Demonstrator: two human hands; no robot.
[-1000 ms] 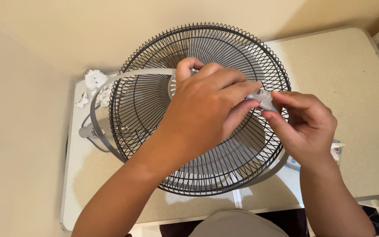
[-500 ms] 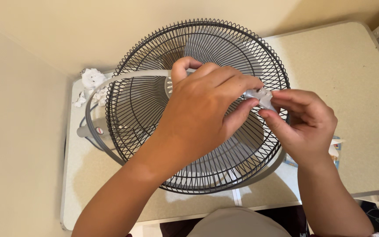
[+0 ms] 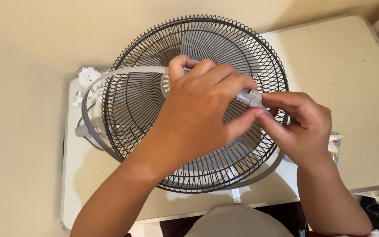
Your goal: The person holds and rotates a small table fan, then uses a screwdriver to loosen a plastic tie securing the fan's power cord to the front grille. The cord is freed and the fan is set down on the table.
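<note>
Left hand point(image 3: 200, 116) and right hand point(image 3: 299, 125) pinch grey clip point(image 3: 250, 96) on black fan grille point(image 3: 145, 101), frame centre. Crumpled white paper point(image 3: 86, 79) upper left on table point(image 3: 343, 74).

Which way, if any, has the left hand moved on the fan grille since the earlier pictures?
No. The left hand lies over the middle of the black fan grille as before, pinching the small grey clip with the right hand.

Black wire grille point(image 3: 145, 101), speckled matt tabletop point(image 3: 343, 74)
</note>
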